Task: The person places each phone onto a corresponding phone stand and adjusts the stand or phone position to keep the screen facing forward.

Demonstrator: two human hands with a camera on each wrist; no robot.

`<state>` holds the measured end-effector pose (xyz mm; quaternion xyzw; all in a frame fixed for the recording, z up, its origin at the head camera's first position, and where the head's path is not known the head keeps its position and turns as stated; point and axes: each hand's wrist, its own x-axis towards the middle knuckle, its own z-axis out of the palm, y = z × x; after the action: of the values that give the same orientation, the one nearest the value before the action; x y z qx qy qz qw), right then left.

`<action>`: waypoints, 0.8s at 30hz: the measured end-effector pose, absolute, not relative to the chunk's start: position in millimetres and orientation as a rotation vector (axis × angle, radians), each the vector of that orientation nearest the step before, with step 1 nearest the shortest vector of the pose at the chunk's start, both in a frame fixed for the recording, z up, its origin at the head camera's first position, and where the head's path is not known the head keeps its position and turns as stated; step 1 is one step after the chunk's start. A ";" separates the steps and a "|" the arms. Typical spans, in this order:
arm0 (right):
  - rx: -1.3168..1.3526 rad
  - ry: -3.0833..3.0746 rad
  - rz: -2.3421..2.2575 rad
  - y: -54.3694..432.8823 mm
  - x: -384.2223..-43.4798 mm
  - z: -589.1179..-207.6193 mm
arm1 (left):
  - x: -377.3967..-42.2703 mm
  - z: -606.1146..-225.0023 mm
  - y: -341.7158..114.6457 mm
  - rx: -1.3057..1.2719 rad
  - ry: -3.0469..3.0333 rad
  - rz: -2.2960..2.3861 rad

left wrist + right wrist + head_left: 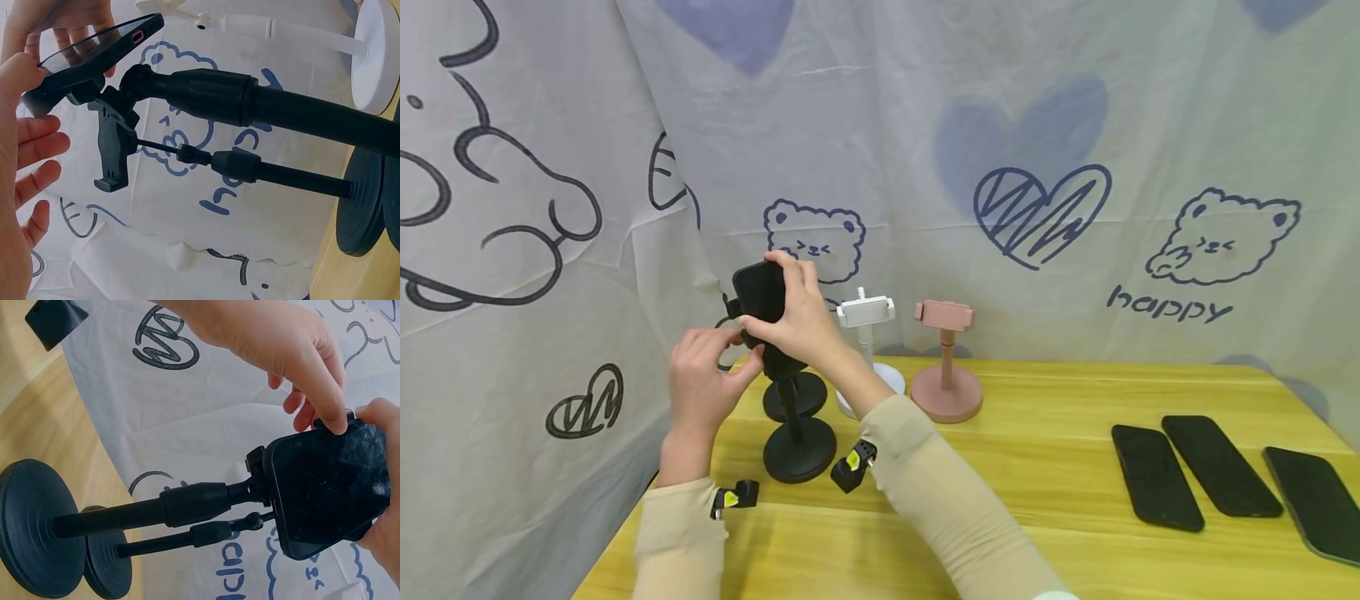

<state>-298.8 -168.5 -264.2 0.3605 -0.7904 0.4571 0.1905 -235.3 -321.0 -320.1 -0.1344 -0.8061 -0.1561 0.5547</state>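
My right hand point(808, 321) grips a black smartphone point(757, 292) by its edges, thumb on the near side and fingers on the far side. The phone sits tilted against the clamp head of the front black phone stand point(800, 454). At the phone's lower left, the thumb and forefinger of my left hand point(711, 379) pinch the black end of the clamp point(39, 105); its other fingers point(39, 178) are loosely bent beside it. In the right wrist view the dark screen point(331, 487) shows smudges and hides most of the clamp.
Right behind stands a second black phone stand point(300, 178) with a bare clamp. A white phone stand point(865, 312) and a pink phone stand point(947, 392) are to its right. Several black phones point(1157, 475) lie on the wooden table's point(1037, 467) right side. A printed curtain point(910, 167) hangs behind.
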 end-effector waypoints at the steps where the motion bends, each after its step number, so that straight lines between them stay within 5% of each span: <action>1: 1.010 -2.228 1.290 -168.7 -298.1 -263.5 | -235.1 -320.1 -320.5 -0.310 -1.903 -0.367; 24: 0.964 -2.058 1.529 -178.3 -303.4 -268.4 | -235.4 -315.1 -310.0 -0.282 -1.845 -0.300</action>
<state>-303.4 -178.3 -268.4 0.3448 -0.7361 0.5470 0.2000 -235.4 -310.0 -315.1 -0.1211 -0.7912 -0.1286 0.5854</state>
